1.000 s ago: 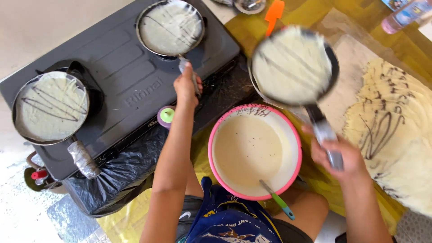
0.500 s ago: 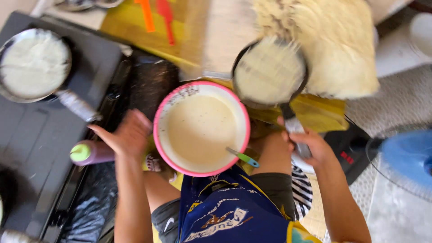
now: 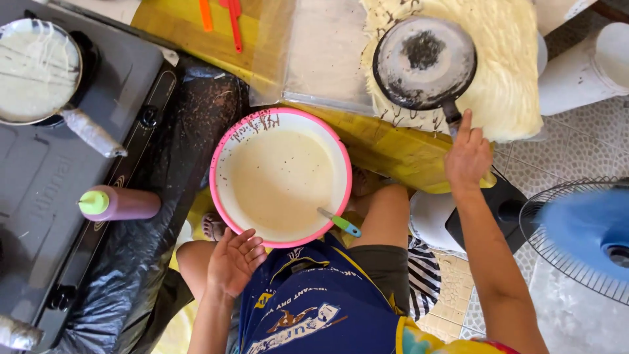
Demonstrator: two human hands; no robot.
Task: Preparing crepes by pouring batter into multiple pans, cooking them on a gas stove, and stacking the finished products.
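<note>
Right hand (image 3: 466,152), right of centre in the frame, fingers clamped on the handle of a small dark pan (image 3: 424,62). Pan is now turned upside down, sooty underside up, pressed over the stack of pale thin crepes (image 3: 504,78) at upper right. Half a second ago the same pan faced up with a cooked round in it, held above the stack; so the round has just been tipped out onto the pile, by my reading. Pan looks emptied and ready for fresh batter.

Left hand (image 3: 234,262), lower centre, palm up, fingers loosely apart, holding nothing; a second ago it was up at the stove. It rests just beside the pink-rimmed bowl of batter (image 3: 282,176), centre frame, ladle handle (image 3: 339,223) leaning on the rim.

Left edge: grey stove (image 3: 46,183), another pan with batter setting (image 3: 36,69) at upper left, a squeeze bottle with green cap (image 3: 121,203) lying on the stove's edge. Blue fan (image 3: 583,236) at lower right.
</note>
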